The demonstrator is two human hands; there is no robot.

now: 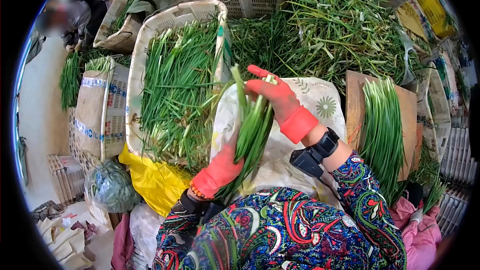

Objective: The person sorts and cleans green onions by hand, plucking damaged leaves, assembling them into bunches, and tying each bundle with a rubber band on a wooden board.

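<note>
A small bunch of green chives (255, 132) is held upright in front of my chest, its pale stem ends at the top. My left hand (219, 171), in a red glove, is closed round the lower, leafy part. At the top, my red-gloved right hand (280, 97) has its fingers around the pale ends, with the index finger stretched out. A few stems stand apart to the left of the bunch. Beneath both hands lies a pale, flower-printed cloth (320, 102) over my lap. Part of my left hand's fingers is hidden behind the leaves.
A white crate (134, 95) of loose chives stands at left. A neat pile of chives (384, 120) lies on a wooden board (356, 97) at right. A big heap of leaves (345, 30) fills the back. Another person (82, 17) works at far left, near a yellow sheet (155, 180).
</note>
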